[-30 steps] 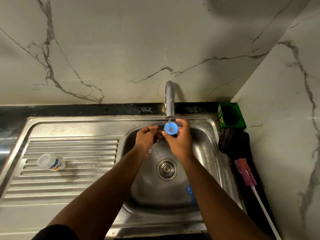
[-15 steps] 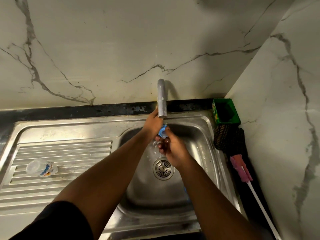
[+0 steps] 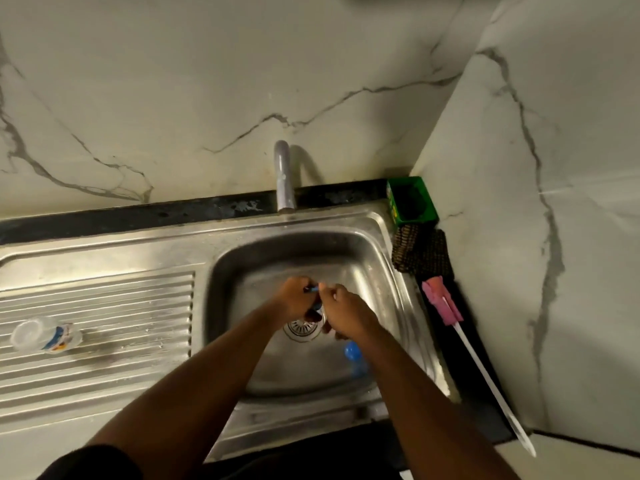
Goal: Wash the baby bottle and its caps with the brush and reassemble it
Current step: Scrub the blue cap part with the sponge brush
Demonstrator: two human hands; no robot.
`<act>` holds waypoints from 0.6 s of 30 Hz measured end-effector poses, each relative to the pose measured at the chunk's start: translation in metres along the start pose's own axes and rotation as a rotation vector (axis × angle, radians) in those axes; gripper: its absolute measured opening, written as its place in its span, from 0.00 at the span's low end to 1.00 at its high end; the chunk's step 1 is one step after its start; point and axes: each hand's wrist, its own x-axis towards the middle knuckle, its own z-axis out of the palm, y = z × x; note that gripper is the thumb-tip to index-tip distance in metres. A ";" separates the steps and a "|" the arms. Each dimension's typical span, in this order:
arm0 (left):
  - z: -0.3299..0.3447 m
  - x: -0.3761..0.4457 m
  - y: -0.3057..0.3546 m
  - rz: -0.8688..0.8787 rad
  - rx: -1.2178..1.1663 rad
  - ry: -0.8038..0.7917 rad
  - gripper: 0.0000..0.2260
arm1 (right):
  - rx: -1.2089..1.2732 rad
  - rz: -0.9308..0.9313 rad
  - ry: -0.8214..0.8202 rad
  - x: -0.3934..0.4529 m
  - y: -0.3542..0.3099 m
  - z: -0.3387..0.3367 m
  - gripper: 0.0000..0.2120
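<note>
Both hands have dropped from the tap, left hand and right hand pinching the blue cap.

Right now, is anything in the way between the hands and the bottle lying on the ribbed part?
Nothing visible. The bottle lies alone on the drainboard, left of the basin where the left hand and right hand hold a blue cap.

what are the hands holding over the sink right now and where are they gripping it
Both hands, left and right, pinch a small blue cap between their fingertips; which edge cannot be told.
</note>
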 end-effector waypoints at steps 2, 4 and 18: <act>0.009 -0.001 -0.006 -0.037 0.092 -0.013 0.13 | -0.235 -0.092 0.237 -0.008 0.026 -0.012 0.23; 0.020 -0.002 -0.007 -0.028 0.108 -0.008 0.17 | -0.232 -0.249 0.641 -0.013 0.060 -0.034 0.17; 0.036 -0.032 -0.017 0.130 -0.272 0.063 0.17 | 0.008 -0.402 0.590 -0.025 0.114 -0.080 0.20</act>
